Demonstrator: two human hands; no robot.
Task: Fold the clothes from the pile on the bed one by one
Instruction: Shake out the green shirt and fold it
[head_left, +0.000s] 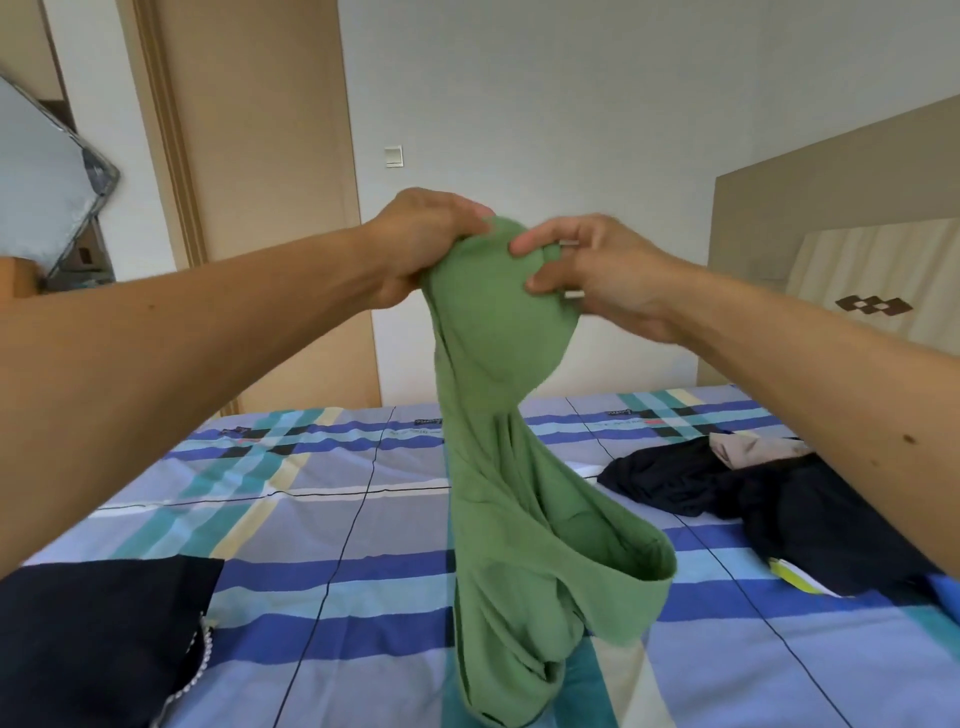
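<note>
**Green top hanging up to untwist**

Both hands are holding the top (509, 467) by its upper edge, close together, high above the bed (363, 519). The left hand (421, 244) is bunching cloth in curled fingers and the right hand (597, 275) is pinching it with its thumb. Lifting it is probably letting it hang straight before spreading. The pile (779, 493) is lying to the right and a folded dark piece (93, 634) lower left, neither blocking the middle

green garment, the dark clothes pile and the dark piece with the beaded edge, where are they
green garment (498, 467): head view, hanging middle of the cloth
dark clothes pile (810, 499): head view, dark cloth near the pile's middle
dark piece with the beaded edge (98, 639): head view, its flat top
</note>
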